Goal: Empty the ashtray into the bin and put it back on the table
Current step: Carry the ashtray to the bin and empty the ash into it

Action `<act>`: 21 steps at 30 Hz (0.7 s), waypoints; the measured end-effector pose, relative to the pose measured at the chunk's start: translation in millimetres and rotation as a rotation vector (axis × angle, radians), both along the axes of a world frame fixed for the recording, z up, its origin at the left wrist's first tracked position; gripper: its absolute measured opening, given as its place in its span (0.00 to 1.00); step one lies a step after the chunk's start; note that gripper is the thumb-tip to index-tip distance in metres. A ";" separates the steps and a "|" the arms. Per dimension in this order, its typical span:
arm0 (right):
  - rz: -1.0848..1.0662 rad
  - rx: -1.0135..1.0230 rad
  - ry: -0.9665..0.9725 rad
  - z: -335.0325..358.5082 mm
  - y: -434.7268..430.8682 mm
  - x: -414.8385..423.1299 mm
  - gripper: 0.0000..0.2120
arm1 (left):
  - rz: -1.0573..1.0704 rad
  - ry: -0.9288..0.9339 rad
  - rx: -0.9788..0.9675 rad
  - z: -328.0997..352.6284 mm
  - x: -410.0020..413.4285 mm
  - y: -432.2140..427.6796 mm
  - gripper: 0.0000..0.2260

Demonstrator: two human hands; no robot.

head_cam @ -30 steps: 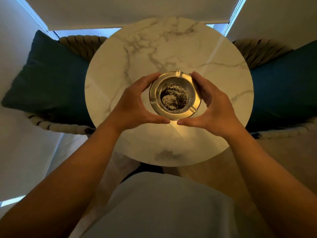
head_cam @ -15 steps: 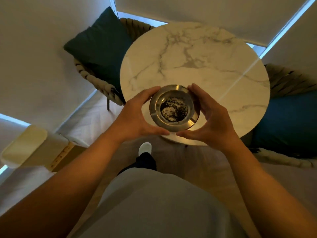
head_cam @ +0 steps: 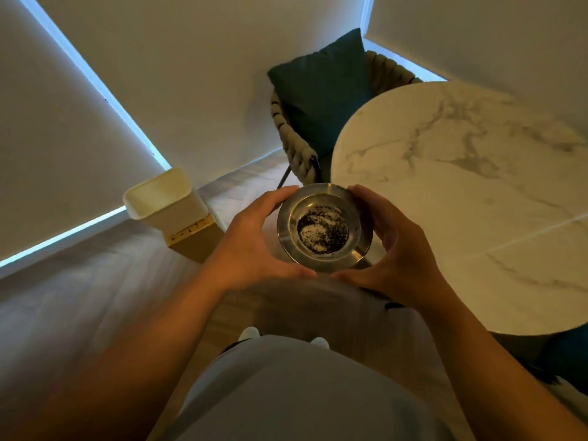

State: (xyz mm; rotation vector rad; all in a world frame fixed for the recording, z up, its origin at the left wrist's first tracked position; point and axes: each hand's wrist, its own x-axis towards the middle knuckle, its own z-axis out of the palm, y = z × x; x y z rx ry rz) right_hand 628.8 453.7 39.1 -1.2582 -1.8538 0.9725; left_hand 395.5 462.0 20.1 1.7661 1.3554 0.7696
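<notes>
While both hands, left hand [head_cam: 251, 246] and right hand [head_cam: 401, 249], cupped the level ashtray [head_cam: 324, 227] at frame center, clear of the table [head_cam: 477, 202], the bin [head_cam: 162, 198] stood left, nearer the left hand.

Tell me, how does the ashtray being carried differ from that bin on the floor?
The ashtray is round, shiny metal; the bin is boxy, cream-white on top with a wood-toned base. The ashtray is held level in the air between the left hand and right hand; the bin stands on the floor. The ashtray holds dark ash; the bin looks empty from here. Both are open-topped.
</notes>
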 end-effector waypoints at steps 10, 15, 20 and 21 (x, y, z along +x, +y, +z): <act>0.259 -0.057 -0.107 -7.2 11.7 -115.6 0.49 | 0.252 -0.026 -0.016 -6.9 -110.3 -53.9 0.50; 0.324 0.072 -0.163 -12.3 6.3 -187.2 0.45 | 0.346 -0.055 0.007 -10.1 -172.7 -85.0 0.48; 0.427 0.099 -0.121 -13.0 -0.2 -249.8 0.48 | 0.402 -0.057 0.056 -9.1 -231.4 -106.3 0.45; 0.440 0.090 -0.106 -13.1 -1.0 -260.7 0.48 | 0.407 -0.049 0.064 -7.4 -241.1 -108.4 0.44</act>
